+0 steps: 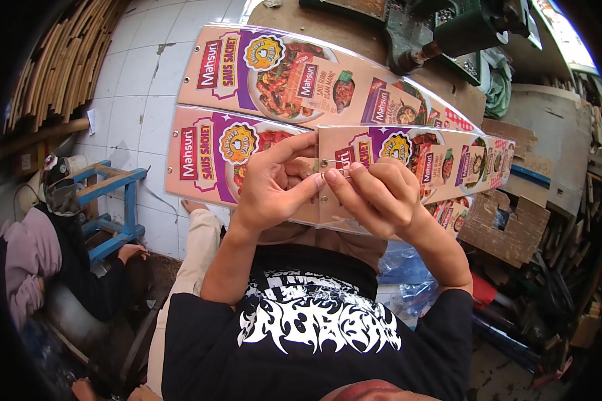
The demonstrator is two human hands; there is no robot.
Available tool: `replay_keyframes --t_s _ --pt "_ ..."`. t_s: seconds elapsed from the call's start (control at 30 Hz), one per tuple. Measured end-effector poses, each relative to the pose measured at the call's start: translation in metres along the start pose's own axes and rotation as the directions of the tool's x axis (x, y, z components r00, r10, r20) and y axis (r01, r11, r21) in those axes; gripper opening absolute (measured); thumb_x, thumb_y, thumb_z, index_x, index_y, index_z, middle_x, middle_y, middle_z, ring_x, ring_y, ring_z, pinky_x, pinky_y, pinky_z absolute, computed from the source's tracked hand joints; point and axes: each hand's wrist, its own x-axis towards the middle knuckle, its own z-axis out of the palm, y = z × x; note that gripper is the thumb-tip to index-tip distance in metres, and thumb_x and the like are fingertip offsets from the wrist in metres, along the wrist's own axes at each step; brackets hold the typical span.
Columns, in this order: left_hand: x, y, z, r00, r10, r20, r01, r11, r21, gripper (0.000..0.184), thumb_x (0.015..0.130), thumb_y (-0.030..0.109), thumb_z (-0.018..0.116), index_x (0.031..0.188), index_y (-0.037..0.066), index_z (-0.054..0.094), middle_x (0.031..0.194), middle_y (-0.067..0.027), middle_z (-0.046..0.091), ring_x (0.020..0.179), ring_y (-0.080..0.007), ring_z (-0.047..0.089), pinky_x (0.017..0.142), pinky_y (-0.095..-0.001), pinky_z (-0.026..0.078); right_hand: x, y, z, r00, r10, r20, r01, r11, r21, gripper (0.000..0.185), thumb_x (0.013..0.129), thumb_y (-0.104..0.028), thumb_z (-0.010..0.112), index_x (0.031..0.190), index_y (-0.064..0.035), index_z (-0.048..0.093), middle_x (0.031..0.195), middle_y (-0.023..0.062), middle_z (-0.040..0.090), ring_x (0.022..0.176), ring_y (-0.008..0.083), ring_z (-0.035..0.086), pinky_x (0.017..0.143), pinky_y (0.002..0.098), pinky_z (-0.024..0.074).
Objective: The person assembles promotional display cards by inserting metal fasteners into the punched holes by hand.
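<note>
Left hand and right hand pinched narrow on thin wire at eyelet, left edge of top panel; panel overlaps lower panels; best steady edge, guide wire without scratching print

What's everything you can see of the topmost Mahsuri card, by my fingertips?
The Mahsuri Saus Sachet card is a long, glossy-looking panel, beige and purple with a yellow badge and food pictures. It lies face up, partly over a similar card. Two metal-looking eyelets sit near its left end. The left hand is at that end; the right hand covers some print and pinches a thin wire by the upper eyelet.
</note>
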Motion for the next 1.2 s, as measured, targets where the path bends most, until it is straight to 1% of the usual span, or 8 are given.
replay_keyframes --t_s 0.2,0.37,0.6,0.7,0.87,1.0,1.07,1.2 --pt "0.000 0.001 0.002 1.000 0.004 -0.022 -0.003 0.999 0.037 0.051 0.084 -0.010 0.062 0.132 -0.012 0.045 0.113 -0.0206 0.065 0.095 -0.0183 0.067 0.077 -0.0270 0.059 0.004 -0.011 -0.011 0.987 0.114 0.110 -0.122 0.990 0.068 0.038 0.065 -0.006 0.067 0.101 0.0040 0.069 0.074 0.0042 0.050 0.062 0.0148 0.049 0.050 0.0261 0.0418" --pt "-0.002 0.001 0.000 0.999 -0.035 0.004 0.034 0.995 0.093 0.052 0.081 -0.012 0.064 0.130 -0.012 0.046 0.115 -0.0222 0.063 0.094 -0.0182 0.067 0.074 -0.0260 0.059 0.006 -0.023 -0.019 0.883 0.379 0.276 -0.435 0.881 0.184 0.052 0.058 0.012 0.065 0.109 0.0034 0.068 0.078 0.0070 0.053 0.059 0.0215 0.048 0.051 0.0314 0.0406" --pt "-0.002 0.002 0.005 1.000 0.002 -0.031 0.001 0.995 0.100 0.049 0.082 -0.012 0.063 0.128 -0.012 0.048 0.111 -0.0190 0.066 0.089 -0.0155 0.068 0.073 -0.0257 0.058 0.008 -0.039 -0.011 0.794 0.573 0.204 -0.608 0.754 0.250 0.036 0.067 0.014 0.068 0.101 0.0042 0.069 0.069 0.0075 0.053 0.057 0.0213 0.049 0.051 0.0306 0.0411" --pt "-0.003 0.003 0.003 0.999 -0.030 -0.015 0.032 0.994 0.101 0.051 0.081 -0.013 0.061 0.130 -0.012 0.045 0.117 -0.0224 0.062 0.099 -0.0227 0.067 0.081 -0.0301 0.059 0.003 -0.051 -0.004 0.723 0.676 0.143 -0.683 0.669 0.292 0.029 0.072 0.011 0.071 0.100 0.0038 0.069 0.068 0.0076 0.055 0.056 0.0172 0.050 0.049 0.0275 0.0401" --pt "-0.002 0.000 0.003 1.000 0.006 -0.025 -0.003 0.996 0.090 0.051 0.082 -0.011 0.063 0.130 -0.011 0.047 0.114 -0.0187 0.064 0.089 -0.0152 0.068 0.073 -0.0256 0.059 0.001 -0.064 0.002 0.524 0.848 0.078 -0.799 0.457 0.391 0.030 0.073 0.008 0.072 0.103 0.0016 0.070 0.069 0.0075 0.056 0.056 0.0201 0.050 0.050 0.0302 0.0393" --pt "-0.002 0.003 0.004 1.000 -0.010 -0.029 0.013 0.996 0.091 0.051 0.082 -0.010 0.063 0.131 -0.010 0.047 0.116 -0.0189 0.064 0.089 -0.0152 0.067 0.073 -0.0257 0.059 -0.004 -0.057 0.003 0.594 0.804 -0.011 -0.756 0.563 0.335 0.034 0.072 0.009 0.073 0.105 0.0001 0.070 0.070 0.0064 0.057 0.055 0.0198 0.050 0.050 0.0293 0.0405" --pt "0.000 0.005 0.006 0.999 0.010 -0.032 -0.008 0.998 0.061 0.052 0.083 -0.010 0.063 0.132 -0.010 0.047 0.117 -0.0192 0.063 0.090 -0.0155 0.067 0.074 -0.0259 0.059 -0.006 -0.051 0.003 0.739 0.672 -0.041 -0.640 0.720 0.268 0.039 0.070 0.014 0.071 0.107 -0.0005 0.070 0.071 0.0059 0.059 0.058 0.0139 0.052 0.051 0.0247 0.0411" --pt "-0.001 0.004 0.004 1.000 0.007 -0.024 -0.006 0.998 0.055 0.052 0.083 -0.010 0.063 0.133 -0.009 0.046 0.117 -0.0194 0.063 0.091 -0.0158 0.067 0.075 -0.0263 0.059 -0.006 -0.046 0.002 0.773 0.633 -0.046 -0.604 0.757 0.250 0.039 0.069 0.010 0.073 0.106 -0.0015 0.070 0.070 0.0047 0.057 0.055 0.0189 0.050 0.050 0.0293 0.0421"
